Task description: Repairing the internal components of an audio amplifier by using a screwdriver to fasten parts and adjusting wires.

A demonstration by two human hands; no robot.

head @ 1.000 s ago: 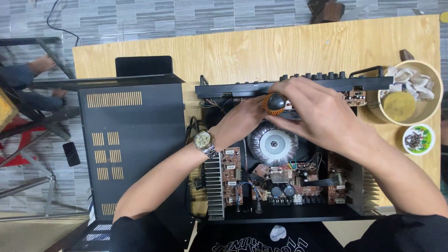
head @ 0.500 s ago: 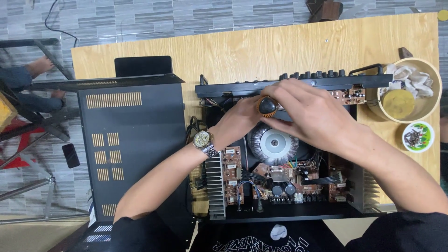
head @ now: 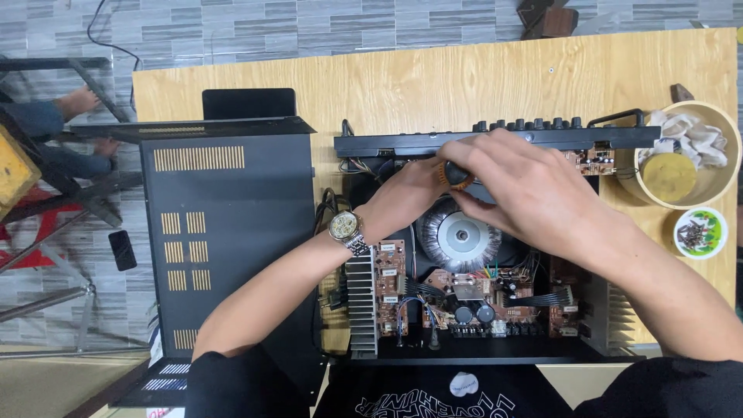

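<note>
An opened black amplifier chassis (head: 495, 358) lies on the wooden table, showing circuit boards (head: 472, 298), a round toroidal transformer (head: 458, 236) and finned heat sinks (head: 361, 300). Its front panel with knobs (head: 495, 139) is at the far side. My right hand (head: 526, 190) wraps around the orange and black handle of a screwdriver (head: 447, 175) just behind the front panel. My left hand (head: 402, 193), with a wristwatch (head: 345, 229), reaches in beside it and touches the same spot. The screwdriver's tip is hidden under my hands.
The amplifier's removed black cover (head: 224, 232) with vent slots lies to the left. At the right stand a round tub (head: 685, 166) with rags and a yellow lid, and a small dish of screws (head: 699, 231). Another person's feet (head: 77, 104) show at far left.
My hands have stayed over the same spot behind the front panel. The right hand has shifted slightly and now covers more of the screwdriver handle.
</note>
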